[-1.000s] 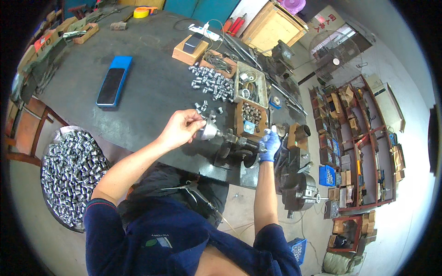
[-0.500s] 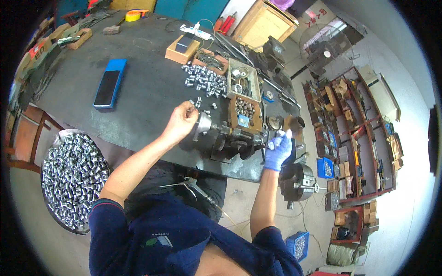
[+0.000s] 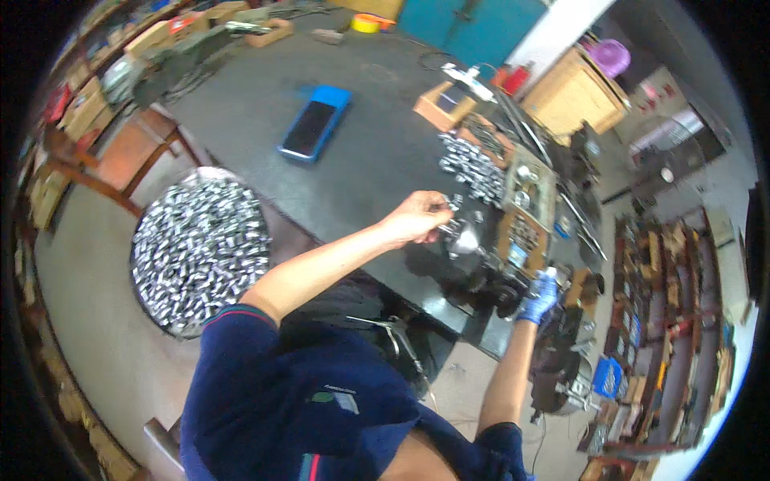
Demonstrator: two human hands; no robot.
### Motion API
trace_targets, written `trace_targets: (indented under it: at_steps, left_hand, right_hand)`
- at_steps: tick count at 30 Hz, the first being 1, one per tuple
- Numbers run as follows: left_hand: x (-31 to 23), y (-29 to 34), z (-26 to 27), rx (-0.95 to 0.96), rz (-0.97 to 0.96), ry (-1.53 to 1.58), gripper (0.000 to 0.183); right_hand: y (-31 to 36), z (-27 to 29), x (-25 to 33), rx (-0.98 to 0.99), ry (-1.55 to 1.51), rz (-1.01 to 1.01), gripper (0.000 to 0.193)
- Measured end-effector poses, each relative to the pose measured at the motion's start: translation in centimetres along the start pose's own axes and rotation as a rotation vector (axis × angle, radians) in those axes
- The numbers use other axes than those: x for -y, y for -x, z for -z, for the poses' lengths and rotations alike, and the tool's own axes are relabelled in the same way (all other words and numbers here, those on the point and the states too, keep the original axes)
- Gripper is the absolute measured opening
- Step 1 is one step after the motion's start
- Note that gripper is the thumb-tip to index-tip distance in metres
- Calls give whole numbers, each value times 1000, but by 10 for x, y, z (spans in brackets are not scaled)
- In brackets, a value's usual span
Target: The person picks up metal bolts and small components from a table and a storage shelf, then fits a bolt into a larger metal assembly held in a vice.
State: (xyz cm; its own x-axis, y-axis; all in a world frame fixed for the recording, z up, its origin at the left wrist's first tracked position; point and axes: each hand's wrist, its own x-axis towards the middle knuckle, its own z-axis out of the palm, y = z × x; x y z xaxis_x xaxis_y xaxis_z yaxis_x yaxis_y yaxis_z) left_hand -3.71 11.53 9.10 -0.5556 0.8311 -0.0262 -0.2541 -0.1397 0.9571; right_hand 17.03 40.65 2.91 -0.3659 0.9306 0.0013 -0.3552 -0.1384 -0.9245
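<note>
Bare left hand [image 3: 417,218] has its fingers bunched narrow beside the silver rounded metal head [image 3: 465,242] of a dark metal machine [image 3: 507,295] on the dark grey surface [image 3: 377,136]; too blurry to tell what's pinched. Blue-gloved right hand [image 3: 541,297] is by the machine's other end, can't tell its grip.

Bright, glossy bare metal shows on the rounded tool head [image 3: 465,243] and on the heaped fittings [image 3: 200,248], while the worktop [image 3: 377,120] is dark and smooth with a dull sheen. The handheld device [image 3: 315,124] pairs a blue plastic-looking case with a glossy black screen. Soft, matt navy cloth makes the shirt [image 3: 313,373], the blue glove [image 3: 541,298] looks matt, and the chair [image 3: 136,156] is brown wood, faintly shiny.
</note>
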Motion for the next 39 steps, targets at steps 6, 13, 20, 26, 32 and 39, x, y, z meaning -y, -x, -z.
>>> trace_targets:
  at_steps: [6, 13, 20, 26, 32, 39]
  left_hand:
    - [-8, 68, 94, -295, 101, -330, 19]
    - [-6, 230, 248, -906, 122, -1261, 27]
    - [-36, 205, 190, -750, 169, -1375, 22]
    - [20, 33, 76, -145, -327, -1268, 23]
    - [69, -78, 19, -12, -301, -1427, 22]
    - [80, -66, 29, -101, -406, -1117, 26]
  right_hand:
    - [42, -20, 74, 45, -207, 120, 31]
    - [104, 38, 52, 18, -206, 123, 37]
    - [57, 61, -18, 49, -316, -214, 19]
    - [31, 60, -38, 187, -398, -200, 30]
    - [65, 40, -15, 142, -369, -194, 19]
    - [72, 42, -20, -68, -214, -113, 29]
